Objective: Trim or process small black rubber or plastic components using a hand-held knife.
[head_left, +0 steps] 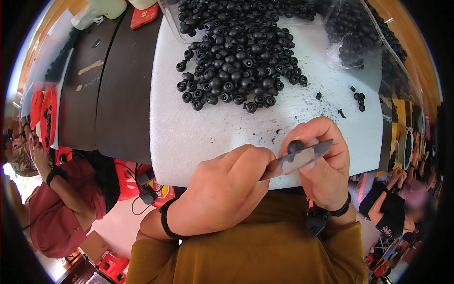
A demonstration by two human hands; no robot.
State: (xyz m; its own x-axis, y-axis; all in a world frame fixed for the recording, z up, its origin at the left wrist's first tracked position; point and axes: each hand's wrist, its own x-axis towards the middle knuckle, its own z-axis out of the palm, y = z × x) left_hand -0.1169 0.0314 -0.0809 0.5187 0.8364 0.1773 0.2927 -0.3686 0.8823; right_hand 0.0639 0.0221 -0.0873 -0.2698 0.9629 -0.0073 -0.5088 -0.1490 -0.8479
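Observation:
My left hand [227,189] is closed round the handle of a short knife [302,158]. The blade points right and slightly up, passing just in front of a small round black part [296,146]. That part is pinched between the fingers of my right hand [326,165]; whether the edge touches it I cannot tell. Beyond my hands, a big heap of similar black ball-shaped parts [231,66], many with a hole, lies on a white foam sheet [175,137]. Dark shavings and crumbs [272,135] are scattered on the sheet near my right hand.
A few small black pieces [360,100] lie at the sheet's right side, by a clear plastic bag [352,38] of black parts. A red phone [144,16] is at the far left. Co-workers sit on both sides, one in a dark red shirt [66,208] near a red tray [48,118].

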